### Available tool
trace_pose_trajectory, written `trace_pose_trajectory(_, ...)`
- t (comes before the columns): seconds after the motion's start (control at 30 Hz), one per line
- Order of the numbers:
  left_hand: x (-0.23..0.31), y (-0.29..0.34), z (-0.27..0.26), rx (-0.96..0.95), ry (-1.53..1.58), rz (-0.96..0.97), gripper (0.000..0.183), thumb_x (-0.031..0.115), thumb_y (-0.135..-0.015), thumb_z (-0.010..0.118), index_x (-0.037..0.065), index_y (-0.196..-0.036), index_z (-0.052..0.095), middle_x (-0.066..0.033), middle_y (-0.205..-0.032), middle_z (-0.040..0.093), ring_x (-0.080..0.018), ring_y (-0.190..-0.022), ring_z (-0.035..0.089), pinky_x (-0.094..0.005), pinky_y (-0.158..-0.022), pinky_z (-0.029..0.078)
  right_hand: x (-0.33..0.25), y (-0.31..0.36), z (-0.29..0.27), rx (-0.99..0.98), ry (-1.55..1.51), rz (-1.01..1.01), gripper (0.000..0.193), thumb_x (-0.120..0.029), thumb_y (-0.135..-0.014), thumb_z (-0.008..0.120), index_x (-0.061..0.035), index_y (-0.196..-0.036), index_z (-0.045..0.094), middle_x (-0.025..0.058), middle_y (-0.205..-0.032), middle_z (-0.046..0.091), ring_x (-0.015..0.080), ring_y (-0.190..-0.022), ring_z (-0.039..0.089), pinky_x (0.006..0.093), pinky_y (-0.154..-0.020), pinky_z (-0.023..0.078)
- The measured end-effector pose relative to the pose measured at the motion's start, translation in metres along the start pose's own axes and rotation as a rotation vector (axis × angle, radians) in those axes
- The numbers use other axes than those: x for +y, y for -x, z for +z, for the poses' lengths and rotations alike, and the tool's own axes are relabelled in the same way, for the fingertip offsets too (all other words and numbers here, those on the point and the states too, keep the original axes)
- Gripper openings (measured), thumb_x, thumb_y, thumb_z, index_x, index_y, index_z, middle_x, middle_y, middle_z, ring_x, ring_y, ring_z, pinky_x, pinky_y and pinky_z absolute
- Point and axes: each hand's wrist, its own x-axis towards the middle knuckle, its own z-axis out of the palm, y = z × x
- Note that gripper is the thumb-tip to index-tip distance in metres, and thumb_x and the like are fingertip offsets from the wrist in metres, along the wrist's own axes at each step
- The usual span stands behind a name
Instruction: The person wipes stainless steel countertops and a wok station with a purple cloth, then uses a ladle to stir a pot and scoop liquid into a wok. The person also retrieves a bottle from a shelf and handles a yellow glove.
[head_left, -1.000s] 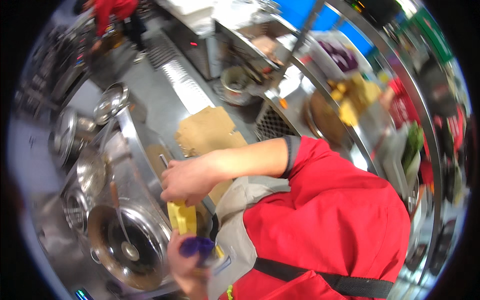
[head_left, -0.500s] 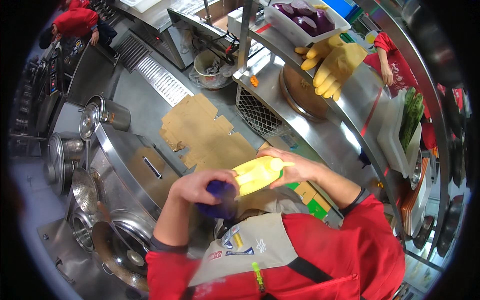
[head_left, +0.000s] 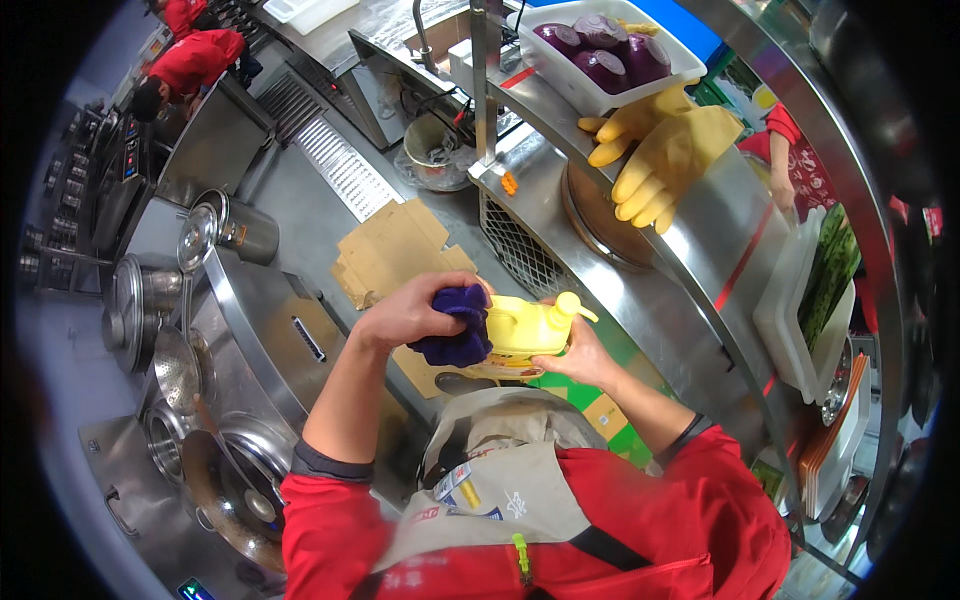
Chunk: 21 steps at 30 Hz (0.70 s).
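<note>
Wadded in my left hand is a purple cloth, pressed against the left end of a yellow pump jug. The jug lies tilted on its side in the air before my apron, its pump nozzle pointing right. My right hand grips it near the pump end, thumb on the near side; the other fingers are mostly hidden behind it. Part of a printed label shows along the jug's near edge.
Flattened cardboard lies on the floor ahead. On the right, a steel shelf bears yellow rubber gloves, a white tub of peeled purple onions and a tray of green vegetables. A wok and pots stand left. Co-workers in red are nearby.
My left hand has moved the cloth up and away from me, onto the jug's end. The jug has turned slightly, showing its label edge. My view has shifted a little.
</note>
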Motion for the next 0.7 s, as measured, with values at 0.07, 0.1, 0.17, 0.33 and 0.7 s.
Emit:
trace_pose_trajectory(0.07, -0.004, -0.002, 0.0, 0.019, 0.016, -0.027, 0.038, 0.001, -0.071, 0.064, 0.003, -0.109, 0.066, -0.0071, -0.123, 0.064, -0.0187, -0.113, 0.058, -0.0329, -0.101, 0.046, 0.003, -0.004, 0.001, -0.023, -0.046, 0.008, 0.083, -0.018, -0.072, 0.089, -0.0032, -0.141, 0.046, 0.0088, -0.124, 0.063, 0.019, -0.12, 0.059, 0.0348, -0.107, 0.046)
trace_pose_trajectory(0.1, -0.005, -0.002, 0.0, 0.026, 0.015, -0.016, 0.039, 0.001, -0.07, 0.064, 0.003, -0.109, 0.066, -0.0068, -0.123, 0.064, -0.0184, -0.113, 0.058, -0.0328, -0.101, 0.046, 0.004, -0.005, 0.001, -0.037, -0.089, -0.007, 0.084, -0.019, -0.072, 0.089, -0.0033, -0.142, 0.046, 0.0086, -0.123, 0.063, 0.0189, -0.119, 0.059, 0.0348, -0.106, 0.046)
trace_pose_trajectory(0.17, -0.007, 0.0, 0.0, 0.041, 0.008, 0.001, 0.04, 0.001, -0.07, 0.064, 0.003, -0.11, 0.066, -0.0062, -0.121, 0.065, -0.0179, -0.113, 0.058, -0.0325, -0.101, 0.046, 0.008, -0.01, 0.002, -0.001, 0.064, -0.083, 0.08, -0.021, -0.074, 0.089, -0.0041, -0.141, 0.047, 0.0087, -0.123, 0.063, 0.0188, -0.117, 0.06, 0.0345, -0.104, 0.047)
trace_pose_trajectory(0.33, -0.015, 0.002, 0.001, 0.049, -0.015, -0.004, 0.045, 0.0, -0.07, 0.064, 0.004, -0.114, 0.066, -0.0036, -0.115, 0.066, -0.0149, -0.107, 0.059, -0.0311, -0.098, 0.047, 0.008, -0.028, -0.001, -0.032, 0.072, -0.121, 0.056, -0.019, -0.083, 0.081, -0.0042, -0.131, 0.057, 0.0099, -0.122, 0.064, 0.0211, -0.116, 0.061, 0.0345, -0.1, 0.047)
trace_pose_trajectory(0.7, -0.014, 0.022, 0.001, 0.101, -0.007, 0.064, 0.04, 0.003, -0.075, 0.066, 0.003, -0.116, 0.066, -0.0016, -0.104, 0.065, -0.0124, -0.099, 0.059, -0.0289, -0.091, 0.049, -0.008, -0.042, -0.002, -0.221, 0.283, -0.201, 0.062, -0.018, -0.083, 0.079, 0.0003, -0.139, 0.057, 0.0154, -0.125, 0.068, 0.025, -0.111, 0.067, 0.0346, -0.097, 0.05)
